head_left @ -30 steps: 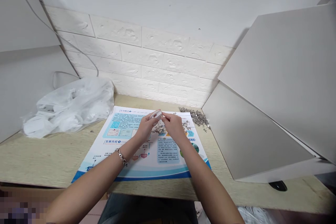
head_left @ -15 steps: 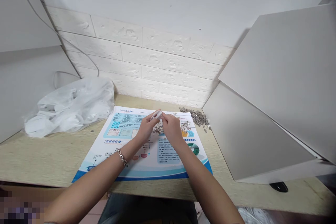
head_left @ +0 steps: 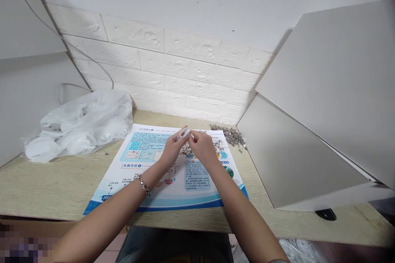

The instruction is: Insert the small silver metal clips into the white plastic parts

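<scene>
Above the printed poster (head_left: 197, 203), my left hand (head_left: 170, 150) grips a small white plastic piece (head_left: 184, 133) between thumb and fingers. My right hand (head_left: 202, 146) is closed in a pinch at the right edge of that piece. Whatever its fingertips hold is too small or hidden to make out. Small shiny metal parts (head_left: 187, 150) lie scattered on the poster beneath and between my hands. A larger heap of the same sort of metal parts (head_left: 233, 137) sits beyond my right hand, at the poster's far right corner.
A translucent plastic bag (head_left: 86, 121) with white pieces inside lies at the left of the wooden table (head_left: 55, 189). Pale panels (head_left: 321, 90) lean at the right, and a white brick-patterned wall (head_left: 175, 74) closes off the back. A black object (head_left: 326, 214) lies near the right front edge.
The white piece has turned slightly in my left hand, showing more of its face. My right fingers stay pinched beside it. The whole view has shifted a little.
</scene>
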`<control>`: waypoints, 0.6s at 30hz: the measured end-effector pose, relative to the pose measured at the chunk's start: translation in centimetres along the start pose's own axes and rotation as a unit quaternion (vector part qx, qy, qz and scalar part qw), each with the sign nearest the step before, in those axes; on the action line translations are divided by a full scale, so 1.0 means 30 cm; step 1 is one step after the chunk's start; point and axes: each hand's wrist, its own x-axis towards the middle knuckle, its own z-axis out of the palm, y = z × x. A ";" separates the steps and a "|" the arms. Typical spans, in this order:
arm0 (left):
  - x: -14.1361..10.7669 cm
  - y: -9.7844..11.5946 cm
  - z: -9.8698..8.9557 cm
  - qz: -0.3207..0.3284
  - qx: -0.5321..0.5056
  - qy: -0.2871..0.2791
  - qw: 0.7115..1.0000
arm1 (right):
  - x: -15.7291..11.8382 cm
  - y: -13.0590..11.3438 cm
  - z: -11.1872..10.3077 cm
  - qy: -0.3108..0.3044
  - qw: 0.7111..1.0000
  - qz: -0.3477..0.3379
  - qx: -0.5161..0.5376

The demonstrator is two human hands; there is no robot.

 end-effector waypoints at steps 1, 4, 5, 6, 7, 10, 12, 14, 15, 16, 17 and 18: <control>-0.001 0.004 0.000 0.004 0.009 0.000 1.000 | -0.002 -0.001 -0.002 -0.003 1.000 0.009 -0.023; -0.006 0.017 0.000 0.011 0.037 -0.005 0.999 | -0.006 -0.001 -0.006 -0.009 0.996 0.028 -0.078; -0.007 0.020 -0.001 0.010 0.044 -0.008 0.999 | -0.007 0.000 -0.006 -0.010 0.996 0.029 -0.089; -0.008 0.021 -0.002 0.009 0.049 -0.010 0.999 | -0.009 0.000 -0.005 -0.010 0.995 0.029 -0.097; -0.008 0.021 -0.003 0.009 0.052 -0.012 0.999 | -0.010 0.001 -0.003 -0.008 0.994 0.028 -0.105; -0.006 0.017 -0.005 0.006 0.047 -0.010 0.999 | -0.016 0.002 0.002 -0.004 0.991 0.023 -0.133; -0.006 0.014 -0.005 0.000 0.038 -0.010 0.999 | -0.019 0.001 0.006 -0.007 0.988 0.014 -0.155; -0.005 0.012 -0.005 -0.006 0.026 -0.011 1.000 | -0.021 0.000 0.009 -0.015 0.985 0.005 -0.169; -0.005 0.013 -0.005 -0.008 0.019 -0.015 1.000 | -0.021 0.000 0.011 -0.017 0.985 0.003 -0.174; -0.005 0.014 -0.005 -0.012 0.010 -0.020 1.000 | -0.021 0.001 0.012 -0.020 0.984 0.002 -0.179; -0.005 0.015 -0.005 -0.017 0.001 -0.027 0.999 | -0.021 0.002 0.013 -0.021 0.983 0.001 -0.184; -0.004 0.018 -0.005 -0.026 -0.009 -0.032 0.999 | -0.021 0.003 0.014 -0.022 0.982 0.000 -0.189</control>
